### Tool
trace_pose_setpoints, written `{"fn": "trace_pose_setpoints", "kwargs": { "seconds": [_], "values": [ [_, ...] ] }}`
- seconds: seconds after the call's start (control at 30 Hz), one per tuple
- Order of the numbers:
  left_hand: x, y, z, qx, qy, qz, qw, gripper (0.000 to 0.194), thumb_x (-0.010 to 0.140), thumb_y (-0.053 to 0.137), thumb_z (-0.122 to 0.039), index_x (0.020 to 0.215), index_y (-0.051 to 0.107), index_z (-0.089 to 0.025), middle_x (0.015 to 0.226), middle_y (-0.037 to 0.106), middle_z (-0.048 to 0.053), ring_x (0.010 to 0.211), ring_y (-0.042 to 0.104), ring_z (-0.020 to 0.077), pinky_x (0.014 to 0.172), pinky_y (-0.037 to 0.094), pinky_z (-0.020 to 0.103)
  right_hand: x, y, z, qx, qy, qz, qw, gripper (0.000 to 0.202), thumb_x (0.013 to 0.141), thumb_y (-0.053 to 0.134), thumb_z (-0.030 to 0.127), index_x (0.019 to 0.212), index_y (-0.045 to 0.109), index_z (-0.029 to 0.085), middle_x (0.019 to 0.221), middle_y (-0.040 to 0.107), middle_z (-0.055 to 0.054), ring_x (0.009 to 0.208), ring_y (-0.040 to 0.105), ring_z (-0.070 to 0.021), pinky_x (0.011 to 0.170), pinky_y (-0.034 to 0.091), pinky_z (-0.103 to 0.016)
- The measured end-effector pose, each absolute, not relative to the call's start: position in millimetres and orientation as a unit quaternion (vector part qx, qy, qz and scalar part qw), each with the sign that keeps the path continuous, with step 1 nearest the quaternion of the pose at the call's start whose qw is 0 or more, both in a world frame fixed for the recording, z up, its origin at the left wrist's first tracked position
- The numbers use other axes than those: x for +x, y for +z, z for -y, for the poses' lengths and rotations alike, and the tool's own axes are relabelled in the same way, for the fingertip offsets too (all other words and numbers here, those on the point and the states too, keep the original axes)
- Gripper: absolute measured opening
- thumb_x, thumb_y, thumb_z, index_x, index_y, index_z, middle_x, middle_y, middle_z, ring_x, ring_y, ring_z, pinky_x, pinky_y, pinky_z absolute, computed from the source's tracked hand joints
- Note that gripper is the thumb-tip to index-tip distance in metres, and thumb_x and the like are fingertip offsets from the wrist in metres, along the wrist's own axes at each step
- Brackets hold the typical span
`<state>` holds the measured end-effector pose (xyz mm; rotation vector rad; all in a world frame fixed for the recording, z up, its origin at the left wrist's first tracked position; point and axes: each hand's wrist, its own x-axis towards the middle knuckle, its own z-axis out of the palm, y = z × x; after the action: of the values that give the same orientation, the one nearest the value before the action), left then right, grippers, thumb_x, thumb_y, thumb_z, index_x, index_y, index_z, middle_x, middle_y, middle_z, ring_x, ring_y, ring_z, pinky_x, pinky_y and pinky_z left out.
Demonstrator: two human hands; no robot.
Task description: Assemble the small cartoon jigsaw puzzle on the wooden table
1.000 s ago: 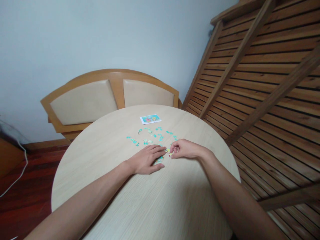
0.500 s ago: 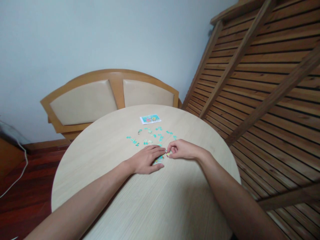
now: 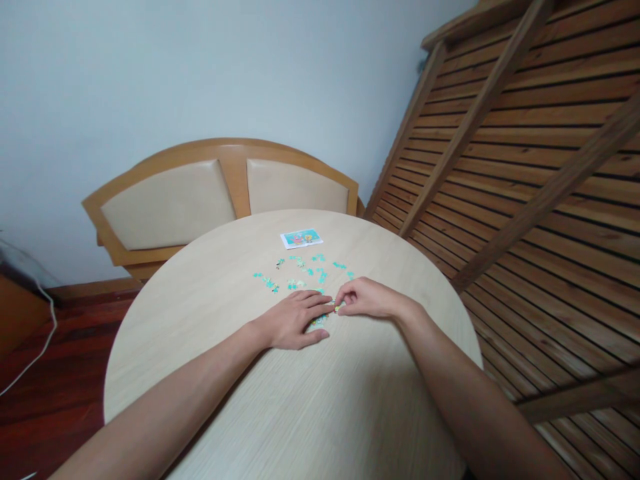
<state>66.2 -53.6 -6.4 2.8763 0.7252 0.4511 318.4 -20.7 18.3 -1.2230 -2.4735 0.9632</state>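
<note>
My left hand [image 3: 299,320] lies flat with fingers stretched out, partly covering a group of joined jigsaw pieces [image 3: 319,321]. Close by on the right, my right hand [image 3: 363,297] pinches a small yellowish jigsaw piece [image 3: 338,309] between thumb and fingertips, against the tip of a left finger. Most of that piece is hidden by the fingers. Beyond both hands, several loose turquoise jigsaw pieces [image 3: 321,275] are scattered in an uneven arc.
A printed picture card [image 3: 301,239] with two cartoon figures lies toward the table's far side. The round pale wood table [image 3: 200,320] stands before a padded bench back [image 3: 170,207]. Wooden slats [image 3: 500,173] lean on the right. A white cable [image 3: 51,320] hangs at left.
My right thumb and fingers have closed in slightly on the yellowish jigsaw piece beside the left fingertips. My left hand has barely shifted, and the loose pieces lie as before.
</note>
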Motion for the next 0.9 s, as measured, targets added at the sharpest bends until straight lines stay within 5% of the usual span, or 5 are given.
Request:
{"fn": "trace_pose_setpoints", "kwargs": {
  "seconds": [0.13,0.37,0.67,0.9],
  "values": [
    [66.5,-4.4,54.3,0.956,0.150,-0.241,0.069,0.054,0.095,0.054,-0.050,0.143,0.050,-0.024,0.147,0.052,0.012,0.135,0.047,0.0320,0.114,0.036,0.051,319.6,16.9,19.1,-0.407,0.307,0.853,0.114,0.028,0.078,0.071,0.038,0.097,0.078,0.019,0.074,0.065,0.000,0.066,0.055,-0.0136,0.060,0.038,-0.024],
    [66.0,-5.6,52.2,0.955,0.163,-0.230,0.088,0.053,0.096,0.055,-0.045,0.142,0.048,-0.020,0.145,0.053,0.015,0.134,0.049,0.0304,0.114,0.037,0.049,320.5,14.7,16.7,-0.355,0.270,0.880,0.166,0.026,0.076,0.076,0.030,0.100,0.075,0.019,0.105,0.070,-0.006,0.099,0.063,-0.0213,0.091,0.045,-0.032],
    [59.8,-0.7,49.2,0.953,0.184,-0.214,0.111,0.031,0.094,0.055,-0.034,0.122,0.061,-0.020,0.130,0.060,0.013,0.120,0.058,0.0266,0.107,0.044,0.043,316.4,17.7,21.7,-0.372,0.268,0.878,0.138,0.026,0.076,0.074,0.031,0.099,0.074,0.018,0.099,0.071,-0.006,0.092,0.064,-0.0209,0.085,0.046,-0.031],
    [57.7,-0.8,48.5,0.949,0.182,-0.226,0.122,0.028,0.095,0.055,-0.037,0.115,0.064,-0.019,0.118,0.063,0.012,0.111,0.060,0.0250,0.101,0.048,0.038,313.3,11.2,22.4,-0.389,0.244,0.876,0.149,0.044,0.070,0.079,0.036,0.109,0.070,0.017,0.108,0.069,-0.008,0.099,0.062,-0.0232,0.088,0.047,-0.033]
  ]
}}
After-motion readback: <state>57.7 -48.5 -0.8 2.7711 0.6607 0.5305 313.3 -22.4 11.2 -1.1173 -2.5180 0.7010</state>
